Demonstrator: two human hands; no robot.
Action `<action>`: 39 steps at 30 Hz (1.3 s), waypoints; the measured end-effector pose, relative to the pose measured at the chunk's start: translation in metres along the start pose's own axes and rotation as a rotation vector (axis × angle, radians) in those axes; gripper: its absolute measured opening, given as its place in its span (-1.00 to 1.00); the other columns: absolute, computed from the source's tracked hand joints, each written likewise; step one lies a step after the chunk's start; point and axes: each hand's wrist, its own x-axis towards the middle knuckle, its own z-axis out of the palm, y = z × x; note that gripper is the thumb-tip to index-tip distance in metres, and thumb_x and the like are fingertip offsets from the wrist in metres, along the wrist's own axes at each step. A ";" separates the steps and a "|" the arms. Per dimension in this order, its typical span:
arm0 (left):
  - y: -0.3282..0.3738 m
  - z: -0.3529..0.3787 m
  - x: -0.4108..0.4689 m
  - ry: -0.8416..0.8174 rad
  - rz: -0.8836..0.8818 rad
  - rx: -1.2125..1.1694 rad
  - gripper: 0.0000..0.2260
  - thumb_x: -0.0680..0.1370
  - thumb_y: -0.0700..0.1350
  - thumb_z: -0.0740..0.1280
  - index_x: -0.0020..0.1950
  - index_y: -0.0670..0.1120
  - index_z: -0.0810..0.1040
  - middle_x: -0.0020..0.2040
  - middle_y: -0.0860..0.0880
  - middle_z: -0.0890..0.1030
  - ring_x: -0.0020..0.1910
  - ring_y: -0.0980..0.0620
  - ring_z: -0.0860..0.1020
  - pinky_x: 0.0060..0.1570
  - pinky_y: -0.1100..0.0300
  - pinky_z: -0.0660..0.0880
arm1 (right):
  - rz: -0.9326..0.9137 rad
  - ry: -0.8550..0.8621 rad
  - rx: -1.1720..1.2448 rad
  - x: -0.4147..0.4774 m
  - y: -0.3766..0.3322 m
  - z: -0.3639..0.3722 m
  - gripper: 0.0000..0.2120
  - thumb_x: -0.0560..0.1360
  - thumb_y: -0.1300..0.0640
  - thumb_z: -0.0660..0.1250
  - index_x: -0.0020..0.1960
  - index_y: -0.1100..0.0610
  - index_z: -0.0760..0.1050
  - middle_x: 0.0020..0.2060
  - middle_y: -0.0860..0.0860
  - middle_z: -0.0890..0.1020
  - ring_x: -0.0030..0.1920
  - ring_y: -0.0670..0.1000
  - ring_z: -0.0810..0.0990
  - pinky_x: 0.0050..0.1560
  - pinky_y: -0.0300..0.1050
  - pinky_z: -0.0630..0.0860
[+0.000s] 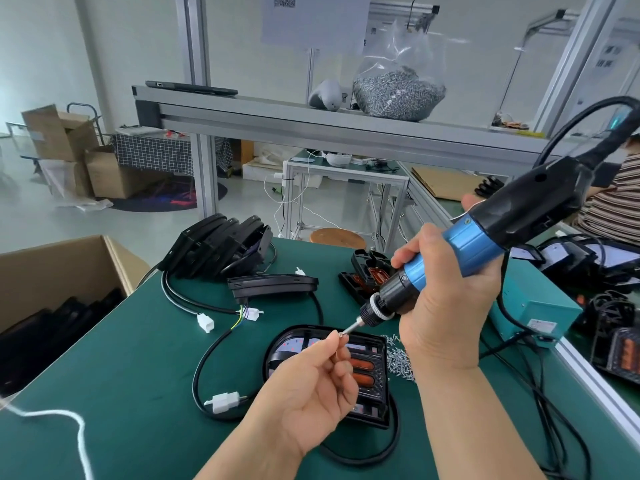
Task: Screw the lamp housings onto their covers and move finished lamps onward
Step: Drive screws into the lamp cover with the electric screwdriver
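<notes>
The lamp housing (372, 355) lies open side up on the green surface (121, 375), towards the near edge and closer to the right edge than to the left, and inside it we see two orange oval parts side by side. Its black cable (204, 362) loops out to the left and ends in a white plug (223, 401) lying on the surface. Above the housing, our left hand (311, 386) is raised with its fingers (334, 344) pinched narrow on a small screw (341, 333), held right at the tip of the electric screwdriver (485, 237). Our right hand (446, 306) grips the screwdriver's blue barrel, its fingers (412, 251) curled round it, and the tool slants down to the left with its cord rising off the upper right. A scatter of loose screws (398, 358) lies just beside the housing's right side. Further back, near the middle of the surface, a second lamp (273, 285) lies flat with its wires and a white plug beside it, and at the far left corner a row of black lamps (221, 244) leans together. A cardboard box (52, 268) stands off the left edge with dark parts inside. By the right edge sits a blue-green box (533, 306). On the metal shelf above, a clear bag of screws (398, 95) stands upright.
</notes>
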 end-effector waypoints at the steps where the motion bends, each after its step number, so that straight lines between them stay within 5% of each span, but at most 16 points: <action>1: 0.000 0.000 0.000 -0.005 0.001 0.003 -0.85 0.47 -0.14 0.39 -0.22 -0.20 0.66 -0.34 -0.05 0.53 -0.53 0.12 0.44 -0.51 0.27 0.49 | 0.001 -0.007 0.003 0.000 -0.001 0.001 -0.68 0.42 0.14 0.40 -0.08 -0.33 0.60 -0.39 -0.07 0.55 -0.40 -0.01 0.54 -0.23 -0.11 0.54; 21: -0.001 0.001 -0.003 0.006 -0.005 -0.004 -0.86 0.38 -0.12 0.42 -0.23 -0.20 0.64 -0.34 -0.05 0.52 -0.53 0.12 0.42 -0.53 0.26 0.48 | 0.010 -0.055 -0.028 -0.003 0.001 0.002 -0.71 0.42 0.12 0.41 -0.11 -0.32 0.58 -0.36 -0.04 0.55 -0.38 -0.01 0.56 -0.24 -0.13 0.56; 26: -0.002 0.001 -0.003 -0.021 0.013 0.026 -0.84 0.38 -0.09 0.42 -0.26 -0.19 0.63 -0.35 -0.05 0.49 -0.54 0.12 0.40 -0.54 0.28 0.46 | -0.005 -0.092 -0.047 -0.010 0.003 0.001 -0.65 0.44 0.14 0.40 0.05 -0.30 0.57 -0.31 -0.02 0.55 -0.37 -0.01 0.57 -0.23 -0.11 0.55; 34: 0.002 0.006 -0.001 0.023 0.042 -0.045 -0.82 0.58 -0.14 0.32 -0.12 -0.23 0.59 -0.35 -0.07 0.51 -0.54 0.12 0.43 -0.53 0.29 0.47 | -0.065 -0.112 -0.059 -0.009 -0.002 0.006 -0.68 0.43 0.12 0.39 -0.08 -0.34 0.58 -0.33 -0.05 0.56 -0.38 -0.02 0.58 -0.25 -0.12 0.54; 39: 0.002 0.003 -0.003 0.018 0.029 -0.058 -0.78 0.56 -0.17 0.32 -0.24 -0.22 0.62 -0.33 -0.07 0.51 -0.51 0.11 0.42 -0.51 0.28 0.47 | -0.069 -0.102 -0.030 -0.004 -0.003 0.007 -0.67 0.43 0.15 0.39 -0.08 -0.33 0.59 -0.34 -0.08 0.57 -0.39 -0.03 0.57 -0.24 -0.13 0.56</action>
